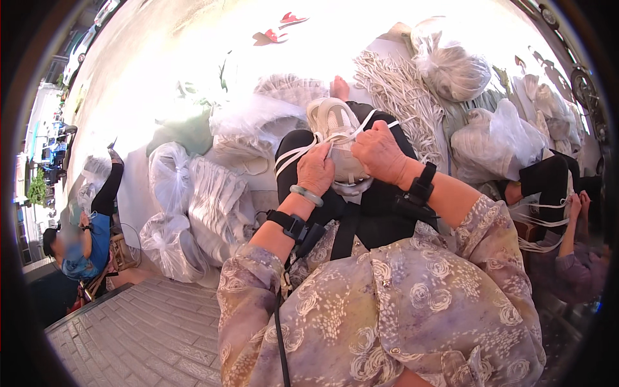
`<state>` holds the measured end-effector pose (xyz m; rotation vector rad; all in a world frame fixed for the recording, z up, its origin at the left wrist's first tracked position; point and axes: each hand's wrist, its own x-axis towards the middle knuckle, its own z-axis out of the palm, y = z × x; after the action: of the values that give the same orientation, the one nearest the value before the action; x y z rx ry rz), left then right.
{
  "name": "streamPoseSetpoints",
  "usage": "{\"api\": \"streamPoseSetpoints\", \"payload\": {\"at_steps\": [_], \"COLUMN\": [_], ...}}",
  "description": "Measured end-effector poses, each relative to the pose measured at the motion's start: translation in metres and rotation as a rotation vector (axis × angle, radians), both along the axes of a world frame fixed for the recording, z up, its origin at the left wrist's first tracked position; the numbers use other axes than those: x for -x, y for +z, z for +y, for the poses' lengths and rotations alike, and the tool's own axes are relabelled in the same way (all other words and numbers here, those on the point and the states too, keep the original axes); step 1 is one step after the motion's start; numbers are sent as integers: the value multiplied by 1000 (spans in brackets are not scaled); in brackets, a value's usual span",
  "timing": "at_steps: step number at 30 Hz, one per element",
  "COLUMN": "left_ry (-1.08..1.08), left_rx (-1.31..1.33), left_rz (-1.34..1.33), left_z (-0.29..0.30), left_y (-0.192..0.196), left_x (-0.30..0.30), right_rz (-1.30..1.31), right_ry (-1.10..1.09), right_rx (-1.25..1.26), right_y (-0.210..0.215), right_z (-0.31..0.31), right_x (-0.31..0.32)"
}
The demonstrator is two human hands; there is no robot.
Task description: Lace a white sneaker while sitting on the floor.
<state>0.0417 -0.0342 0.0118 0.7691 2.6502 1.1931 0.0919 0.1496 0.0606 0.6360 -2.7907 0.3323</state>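
A: Shown at lower left?
B: Grey brick-pattern paving (142, 332), laid in staggered rows.
A: And toward the top?
B: Pale ground (193, 48), bleached by strong daylight; along the left rim, a white car (80, 51) and a green shrub (37, 187); at the upper right rim, a dark wheel (584, 89).

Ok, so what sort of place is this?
Probably an outdoor roadside work area: a heap of pale laces, a stuffed clear plastic bag beside it, and a white car in the background.

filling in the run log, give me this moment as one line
left hand: closed on flat white shoelace | right hand: closed on shoelace | beige mesh shoe: between black-clad thighs
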Motion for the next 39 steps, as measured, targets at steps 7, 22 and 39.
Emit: {"api": "streamPoseSetpoints", "payload": {"at_steps": [7,22,39], "left_ry": [-11,-258,-161], "left_rx": [112,293,436], "left_rz": [66,555,661], "left_z": [11,35,26], "left_y": [15,30,32], "left_x": [-13,28,29], "right_rz": [-144,-155,-362], "right_ry": [-750,-368,-196], "right_rx": [-25,322,296], "right_y": [-33,-17,-24], "right_z": [192,88,33], "right_x": [-172,-74,-33]}}
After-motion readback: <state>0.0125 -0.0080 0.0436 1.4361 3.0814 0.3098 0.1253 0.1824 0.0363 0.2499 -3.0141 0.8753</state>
